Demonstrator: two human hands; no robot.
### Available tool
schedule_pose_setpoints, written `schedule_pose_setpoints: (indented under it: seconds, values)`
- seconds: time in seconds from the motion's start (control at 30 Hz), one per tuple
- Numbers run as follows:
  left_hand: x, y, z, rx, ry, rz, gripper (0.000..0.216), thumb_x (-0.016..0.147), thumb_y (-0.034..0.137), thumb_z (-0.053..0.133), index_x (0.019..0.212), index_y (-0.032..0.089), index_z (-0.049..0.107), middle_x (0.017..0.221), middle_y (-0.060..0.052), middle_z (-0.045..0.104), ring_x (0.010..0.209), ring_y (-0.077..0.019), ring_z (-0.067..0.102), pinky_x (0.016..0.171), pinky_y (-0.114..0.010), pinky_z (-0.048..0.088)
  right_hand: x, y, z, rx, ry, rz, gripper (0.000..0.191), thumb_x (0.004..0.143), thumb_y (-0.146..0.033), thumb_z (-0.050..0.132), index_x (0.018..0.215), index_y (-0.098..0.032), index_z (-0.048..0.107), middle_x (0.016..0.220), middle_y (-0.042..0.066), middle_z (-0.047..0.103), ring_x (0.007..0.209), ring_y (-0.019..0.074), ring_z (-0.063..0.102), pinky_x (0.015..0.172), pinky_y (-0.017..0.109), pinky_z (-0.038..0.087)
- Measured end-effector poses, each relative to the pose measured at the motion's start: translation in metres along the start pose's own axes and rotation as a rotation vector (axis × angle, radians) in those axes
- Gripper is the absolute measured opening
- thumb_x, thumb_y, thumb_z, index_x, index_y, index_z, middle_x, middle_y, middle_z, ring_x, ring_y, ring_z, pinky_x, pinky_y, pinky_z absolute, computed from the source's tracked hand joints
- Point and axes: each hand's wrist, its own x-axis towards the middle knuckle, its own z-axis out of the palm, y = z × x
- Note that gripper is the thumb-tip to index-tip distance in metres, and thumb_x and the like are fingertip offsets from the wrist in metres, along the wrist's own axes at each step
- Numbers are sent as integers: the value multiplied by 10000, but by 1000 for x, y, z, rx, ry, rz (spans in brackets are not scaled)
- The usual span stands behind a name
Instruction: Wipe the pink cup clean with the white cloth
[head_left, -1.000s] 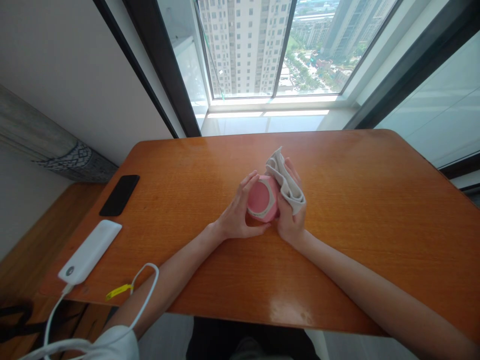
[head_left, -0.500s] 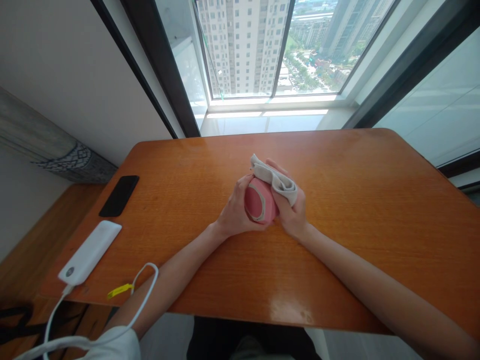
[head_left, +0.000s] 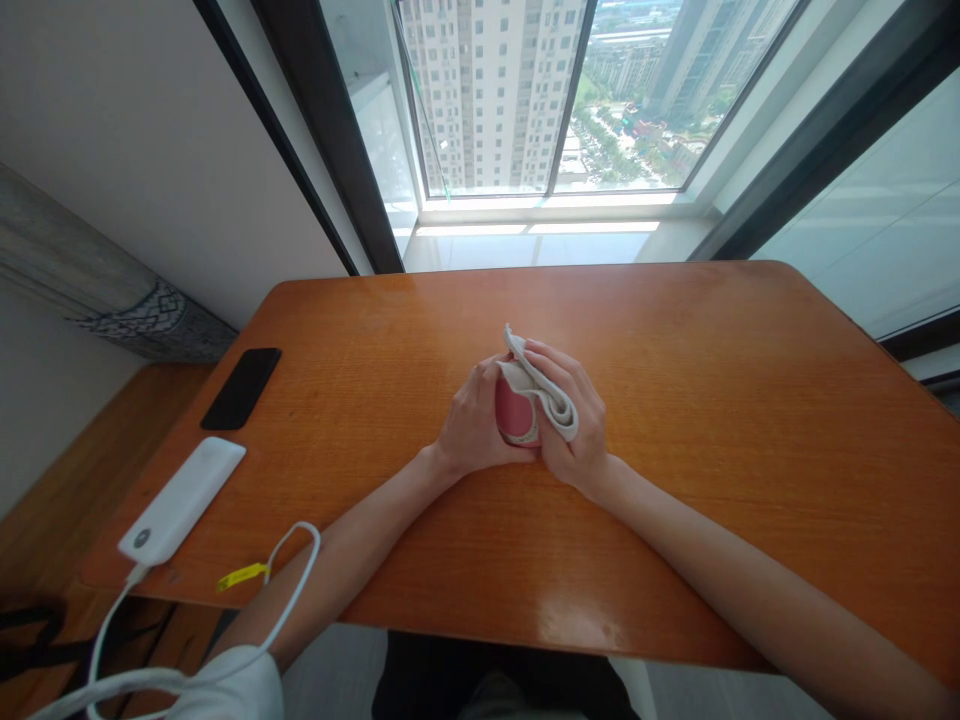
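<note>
In the middle of the desk (head_left: 675, 420), the left hand (head_left: 472, 425) curls tight around the small pink thing (head_left: 512, 415) to keep it still, while the right hand (head_left: 574, 425), at its 3 o'clock side, grips and presses a white cloth (head_left: 541, 392) on it.

A black phone (head_left: 241, 388) and a white power bank (head_left: 181, 499) are laid at the left edge of the wooden table (head_left: 712, 420); a white cable (head_left: 289, 570) is plugged into the bank.
</note>
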Motion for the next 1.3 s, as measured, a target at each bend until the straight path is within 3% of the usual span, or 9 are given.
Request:
schedule_pose_setpoints:
  seconds: [0.27,0.37,0.5,0.6,0.8,0.9,1.03,1.3]
  values:
    - [0,-4,1,-78,64,-212,1084,662,484,984,1534,251,384,1547,-168,602,1407,-367,667,1186,-600,603,-7,3,10,-90,-53,-93,667,1082,-273,514,1735,-260,381,1728,130,500,1613,398,462,1300,704,428]
    - [-2,-4,0,3,39,-126,1120,662,525,975,1556,240,365,1539,-179,607,1410,-369,659,1199,-586,587,-12,3,10,-52,2,-77,612,1091,-298,513,1698,-257,450,1675,142,562,1573,395,517,1279,702,456]
    - [-3,-7,0,236,-7,169,1142,760,628,895,1633,213,288,1541,-225,620,1373,-398,670,1158,-566,582,-14,2,4,34,76,6,490,1105,-337,510,1584,-267,591,1561,147,661,1453,380,637,1217,690,520]
    - [-4,-12,-1,354,-5,279,1111,838,647,833,1665,176,258,1545,-266,625,1307,-411,697,1085,-553,586,-13,1,3,69,84,52,460,1103,-312,514,1547,-264,624,1528,154,681,1415,367,666,1203,674,534]
    - [-9,-19,2,383,-2,270,823,971,544,701,1628,189,355,1588,-259,599,1341,-400,673,1107,-558,542,-12,-1,4,-47,61,-74,571,1054,-294,594,1623,-271,548,1568,158,654,1457,399,630,1195,695,539]
    - [-12,-21,2,368,3,244,640,1039,409,580,1613,192,398,1556,-234,629,1332,-376,673,1083,-553,556,-12,1,5,-142,23,-157,784,966,-420,773,1673,-255,478,1576,177,644,1450,440,627,1180,702,556]
    - [-12,-22,0,372,1,248,621,1059,380,552,1619,174,380,1542,-243,637,1323,-370,676,1071,-540,563,-12,3,6,-177,-6,-181,969,882,-548,874,1699,-265,435,1573,181,644,1442,456,630,1177,710,560]
    - [-7,-15,1,375,27,293,866,920,488,732,1615,136,354,1500,-265,662,1258,-397,696,1061,-543,568,-13,-1,11,-146,92,-80,638,996,-379,780,1592,-276,578,1466,160,715,1366,392,693,1168,661,585]
